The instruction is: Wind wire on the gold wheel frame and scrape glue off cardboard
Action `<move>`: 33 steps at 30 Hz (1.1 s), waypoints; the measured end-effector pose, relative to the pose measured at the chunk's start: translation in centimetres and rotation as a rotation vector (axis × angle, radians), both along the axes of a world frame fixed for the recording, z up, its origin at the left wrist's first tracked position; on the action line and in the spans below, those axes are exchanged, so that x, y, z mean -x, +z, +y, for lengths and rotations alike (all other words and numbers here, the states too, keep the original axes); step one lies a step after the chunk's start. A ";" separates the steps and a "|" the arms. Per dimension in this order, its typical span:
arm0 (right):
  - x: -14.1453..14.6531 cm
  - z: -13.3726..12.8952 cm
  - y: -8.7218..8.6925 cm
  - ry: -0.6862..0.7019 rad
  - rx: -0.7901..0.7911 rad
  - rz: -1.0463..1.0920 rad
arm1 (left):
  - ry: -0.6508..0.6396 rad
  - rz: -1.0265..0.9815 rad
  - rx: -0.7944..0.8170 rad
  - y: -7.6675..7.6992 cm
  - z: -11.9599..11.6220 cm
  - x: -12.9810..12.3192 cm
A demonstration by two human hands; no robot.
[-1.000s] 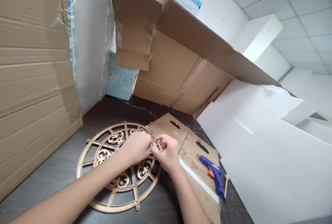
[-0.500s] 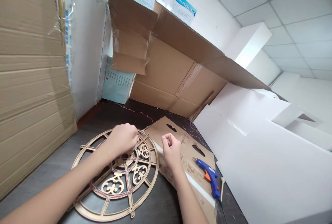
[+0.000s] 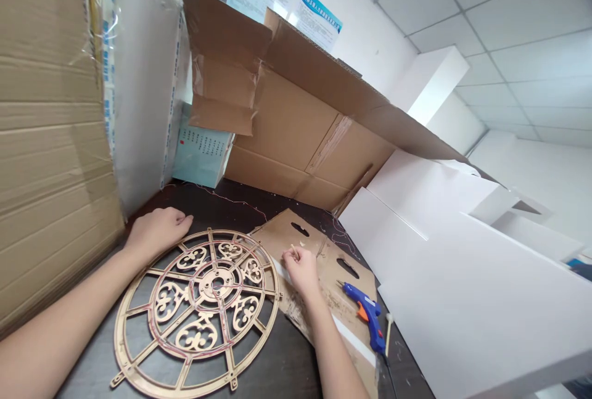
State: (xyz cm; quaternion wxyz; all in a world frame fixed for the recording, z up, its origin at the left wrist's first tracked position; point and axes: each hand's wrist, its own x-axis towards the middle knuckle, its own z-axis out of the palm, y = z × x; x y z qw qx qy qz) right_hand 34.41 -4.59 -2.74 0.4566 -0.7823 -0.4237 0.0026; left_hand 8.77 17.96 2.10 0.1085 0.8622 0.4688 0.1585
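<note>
A round wooden lattice wheel [image 3: 231, 349] with heart-shaped scrollwork and thin reddish wire along its inner rings lies flat on the dark table. Just beyond its upper left rim is my left hand [image 3: 160, 229], its fingers curled closed; whatever they may hold is hidden. To the right of the wheel, over a flat cardboard sheet [image 3: 324, 248], my right hand [image 3: 303, 269] has its fingertips pinched together. Small pale bits show by those fingertips, too small to name. A blue glue gun [image 3: 367, 312] with an orange trigger lies on the cardboard's right side.
A thin pale stick [image 3: 389, 331] is beside the glue gun. Loose thin wire [image 3: 231, 198] trails over the back of the table [image 3: 198, 201]. A light blue box [image 3: 202, 155] stands at the back left, by tall cardboard [image 3: 50, 158]. White panels [image 3: 462, 300] border the right side.
My left hand has moved left from above the wheel's middle to beyond its upper left rim, uncovering the centre. My right hand stays over the cardboard, fingers still closed. The view has shifted slightly.
</note>
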 end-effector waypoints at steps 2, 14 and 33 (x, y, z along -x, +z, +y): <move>0.0 0.0 0.0 0.020 0.006 -0.002 | 0.003 0.020 0.008 0.1 -0.2 -0.2; -0.5 0.6 -0.9 0.056 -0.050 0.101 | -0.040 0.109 -0.055 -0.3 -0.4 -0.7; -1.0 0.9 -1.0 -0.012 -0.010 0.191 | -0.548 -0.601 0.110 9.3 -8.9 0.5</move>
